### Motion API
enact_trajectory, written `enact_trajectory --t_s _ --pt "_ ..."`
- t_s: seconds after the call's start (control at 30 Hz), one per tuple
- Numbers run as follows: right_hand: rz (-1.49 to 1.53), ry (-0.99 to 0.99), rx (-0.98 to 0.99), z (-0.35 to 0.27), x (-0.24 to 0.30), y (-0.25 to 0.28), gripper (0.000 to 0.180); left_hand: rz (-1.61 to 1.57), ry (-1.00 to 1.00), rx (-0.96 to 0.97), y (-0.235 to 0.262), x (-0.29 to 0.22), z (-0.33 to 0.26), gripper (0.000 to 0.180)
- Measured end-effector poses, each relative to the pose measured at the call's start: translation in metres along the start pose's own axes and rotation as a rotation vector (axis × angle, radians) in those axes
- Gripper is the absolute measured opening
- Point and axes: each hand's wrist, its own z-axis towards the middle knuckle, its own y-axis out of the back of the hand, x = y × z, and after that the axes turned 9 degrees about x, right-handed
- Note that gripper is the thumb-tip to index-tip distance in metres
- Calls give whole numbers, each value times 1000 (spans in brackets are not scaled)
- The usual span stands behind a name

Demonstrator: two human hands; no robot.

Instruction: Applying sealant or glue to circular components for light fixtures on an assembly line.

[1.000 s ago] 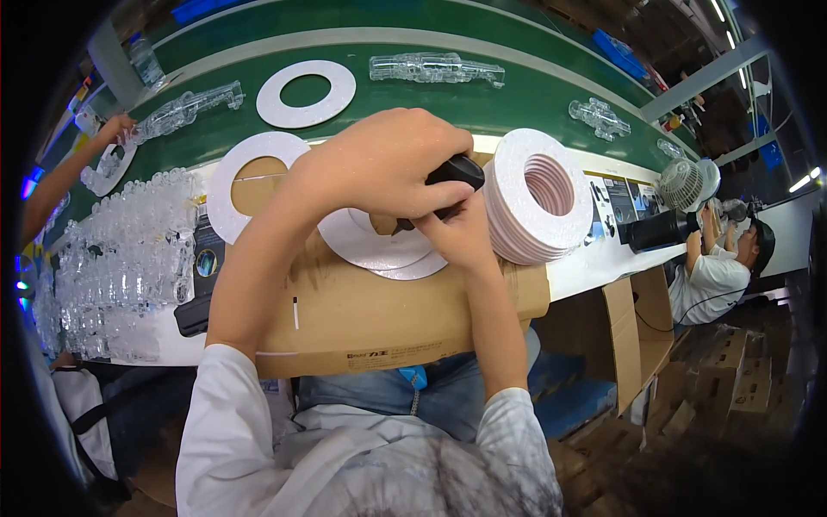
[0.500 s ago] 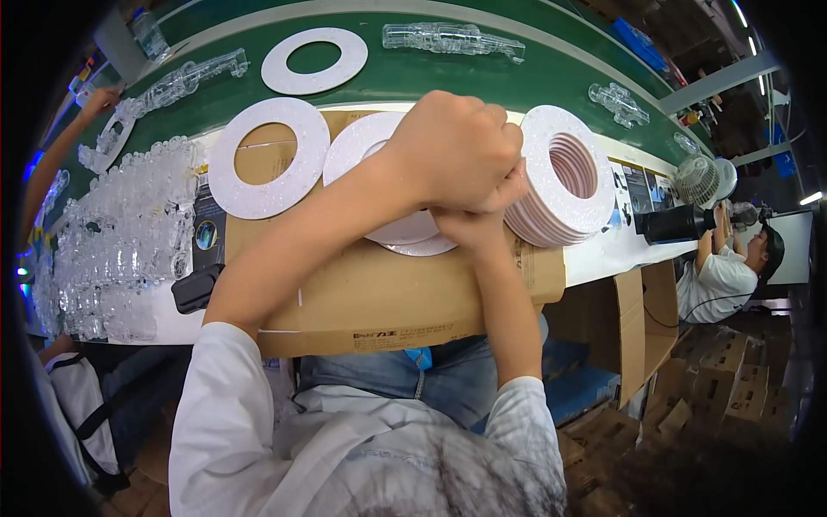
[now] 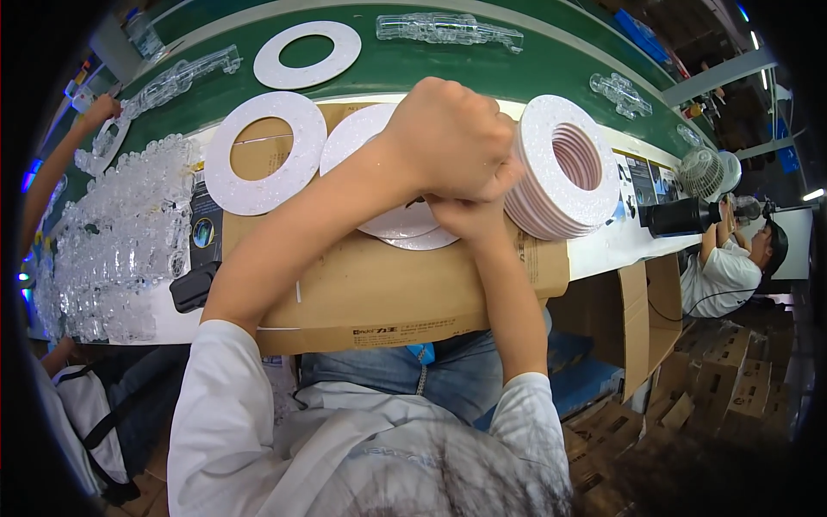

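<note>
My left hand is closed in a fist, knuckles up, over the middle of the cardboard. My right hand is curled against its underside, mostly covered by it. Whatever the two hands pinch between them is hidden. Beneath them lie overlapping white, glittery flat rings, partly covered by my left forearm. Just right of my hands, a stack of the same rings leans with its hole showing. A single ring lies to the left. All of these rest on or by a brown cardboard sheet.
Clear plastic parts crowd the left side. Beyond, a ring and clear gun-shaped pieces lie on the green surface. A black object sits at the near-left edge. An open carton stands right. Another person's arm reaches in at left; a co-worker sits right.
My hands stay pressed together and have risen slightly in the picture. The whole view has shifted a little; the rings and stack keep their arrangement.
</note>
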Motion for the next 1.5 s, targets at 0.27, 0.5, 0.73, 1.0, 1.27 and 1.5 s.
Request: enact_trajectory --t_s 0.27,0.5,0.73,1.0,1.27,1.5 --pt "-8 6 47 0 2 3 31 -2 -5 -19 -2 2 0 25" --pt "-54 81 77 2 -1 5 32 -23 8 -6 -4 3 -2 24" --pt "-57 43 81 3 2 5 34 -20 12 15 -5 4 -1 24" --pt "-73 -20 76 0 -3 6 43 -42 31 -1 -3 2 1 23" --pt "48 -132 198 -10 3 6 43 -59 113 205 4 -7 -1 27" --pt "174 -173 253 -8 5 8 40 -17 120 231 2 -6 -1 31"
